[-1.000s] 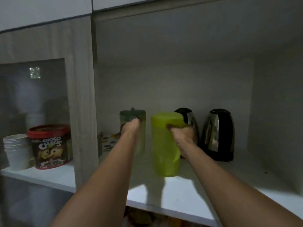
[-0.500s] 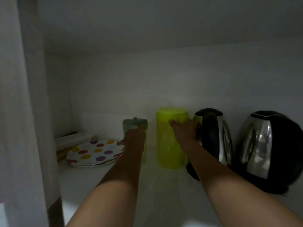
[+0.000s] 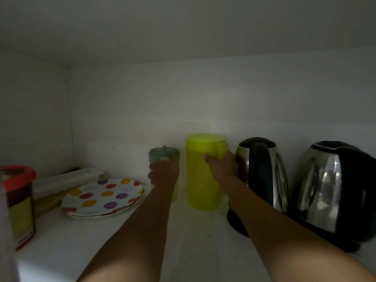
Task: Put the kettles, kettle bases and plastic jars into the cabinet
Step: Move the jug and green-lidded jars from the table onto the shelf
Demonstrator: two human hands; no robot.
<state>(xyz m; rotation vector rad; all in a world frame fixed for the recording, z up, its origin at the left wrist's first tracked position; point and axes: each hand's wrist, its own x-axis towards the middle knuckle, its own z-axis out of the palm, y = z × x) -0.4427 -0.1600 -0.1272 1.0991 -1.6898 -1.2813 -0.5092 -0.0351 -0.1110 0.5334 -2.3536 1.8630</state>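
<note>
Both jars have travelled deeper into the cabinet since a second ago, now standing upright near the back wall. The left hand (image 3: 162, 173) wraps the dark green jar (image 3: 164, 157); the right hand (image 3: 220, 166) grips the lime-green jar (image 3: 201, 180), just left of the nearer kettle (image 3: 262, 176). Release looks next; each jar sits straight ahead of its own hand.

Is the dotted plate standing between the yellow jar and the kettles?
No, the dotted plate lies at the left of the shelf, while the yellow jar stands directly beside the nearer kettle.
</note>
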